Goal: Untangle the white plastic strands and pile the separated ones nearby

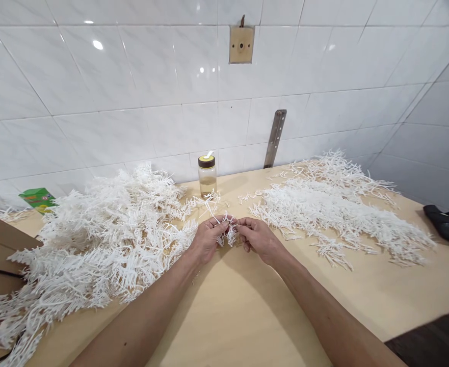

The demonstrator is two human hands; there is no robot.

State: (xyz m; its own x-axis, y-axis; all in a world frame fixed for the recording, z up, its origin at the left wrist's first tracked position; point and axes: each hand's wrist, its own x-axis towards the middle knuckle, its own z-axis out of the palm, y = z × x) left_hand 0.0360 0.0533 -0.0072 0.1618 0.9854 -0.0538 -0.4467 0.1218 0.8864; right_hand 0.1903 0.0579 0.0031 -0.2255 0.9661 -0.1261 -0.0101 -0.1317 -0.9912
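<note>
In the head view both hands are meeting over the middle of the desk (239, 316). Left hand (206, 240) is pinching a white branched sprig (231, 236) between thumb and fingers, and the right hand (259, 239) is pinching at its right side, so that sprig's sitting right between them. Big messy heap of white sprigs (113, 239) is sprawling on the left, a flatter pile (331, 206) is spreading out right, and a capped bottle (208, 179) of yellowish liquid is standing behind the hands.
</note>
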